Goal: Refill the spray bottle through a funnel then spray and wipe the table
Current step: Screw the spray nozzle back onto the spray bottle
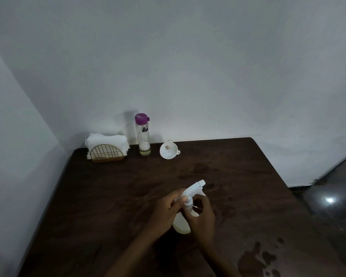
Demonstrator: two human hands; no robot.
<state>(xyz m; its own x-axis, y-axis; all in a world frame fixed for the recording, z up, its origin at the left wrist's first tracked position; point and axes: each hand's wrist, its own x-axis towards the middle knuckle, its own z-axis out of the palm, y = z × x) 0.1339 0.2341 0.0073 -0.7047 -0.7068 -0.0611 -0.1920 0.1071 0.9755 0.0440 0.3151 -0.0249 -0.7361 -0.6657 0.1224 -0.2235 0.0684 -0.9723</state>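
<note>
A white spray bottle (181, 224) stands on the dark wooden table (100, 206), near its middle. My left hand (166, 208) grips the white trigger head (195, 188) at the top. My right hand (202, 214) wraps around the bottle's neck and shoulder. The nozzle points away to the right. A white funnel (168, 150) lies at the back of the table. Left of the funnel stands a tall clear bottle with a purple cap (142, 134), with a little liquid at its bottom.
A gold wire holder with white napkins (106, 147) sits at the back left corner against the wall. Wet patches (256, 258) mark the table at the front right. Walls close off the back and left; the floor (332, 198) drops away on the right.
</note>
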